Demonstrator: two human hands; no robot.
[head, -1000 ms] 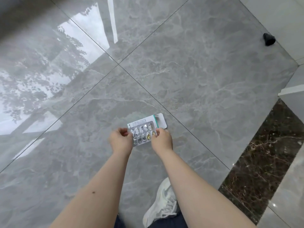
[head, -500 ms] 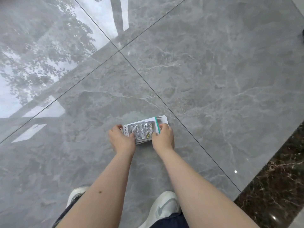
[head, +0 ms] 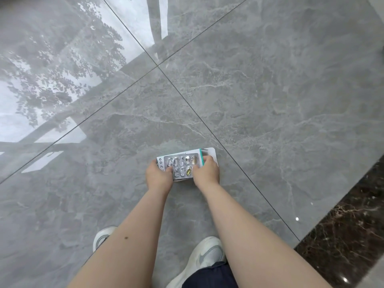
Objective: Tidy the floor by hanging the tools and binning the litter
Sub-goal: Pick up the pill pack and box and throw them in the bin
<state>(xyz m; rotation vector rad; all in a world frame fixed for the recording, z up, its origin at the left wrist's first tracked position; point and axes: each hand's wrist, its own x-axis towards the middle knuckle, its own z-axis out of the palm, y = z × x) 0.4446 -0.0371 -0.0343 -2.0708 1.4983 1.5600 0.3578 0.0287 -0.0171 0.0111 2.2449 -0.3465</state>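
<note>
White shoes (head: 209,254) stand nearest on the grey floor (head: 270,90). Beyond them, the left hand (head: 159,176) and right hand (head: 205,173) each pinch one end of a blister pack (head: 182,167) stacked on a flat white box (head: 208,152). The slick pack, held between both grips, could slide off the box and drop.
</note>
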